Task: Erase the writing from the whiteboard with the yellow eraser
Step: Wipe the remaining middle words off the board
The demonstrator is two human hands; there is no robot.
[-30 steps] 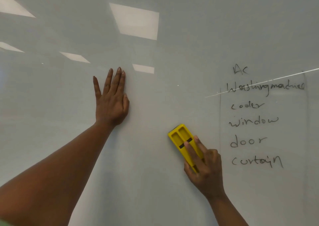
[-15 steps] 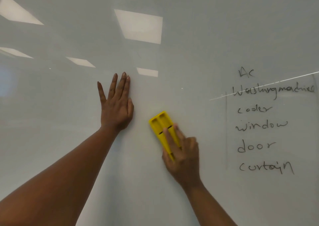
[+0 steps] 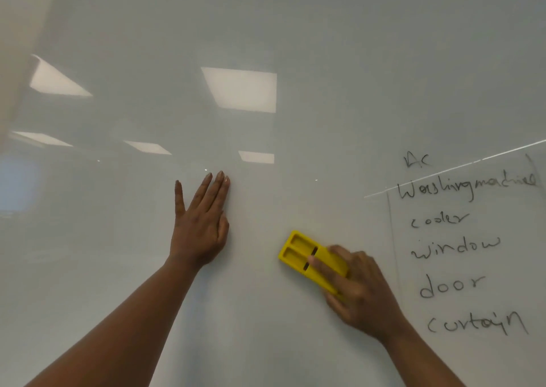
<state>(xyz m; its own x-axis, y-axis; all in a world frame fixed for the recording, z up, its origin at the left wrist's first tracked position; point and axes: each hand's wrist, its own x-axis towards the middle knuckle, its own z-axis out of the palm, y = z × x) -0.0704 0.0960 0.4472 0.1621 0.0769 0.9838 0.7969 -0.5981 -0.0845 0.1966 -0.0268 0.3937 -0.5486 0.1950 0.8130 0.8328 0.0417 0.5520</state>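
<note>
Sliding back rightward toward the writing [image 3: 469, 247], the yellow eraser [image 3: 313, 258] is lying flat on the whiteboard [image 3: 295, 32], the right hand [image 3: 359, 295] gripping its lower end (light, rigid plastic, best held there) while the left hand [image 3: 199, 224] is pressing flat, fingers straight.

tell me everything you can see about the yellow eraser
The yellow eraser is a long block, seemingly plastic, with two rectangular recesses at its upper left end and dark slots across its middle. It lies tilted against the whiteboard, left of the writing and clear of it. The right hand grips its lower right end, fingers lying over its back.
</note>
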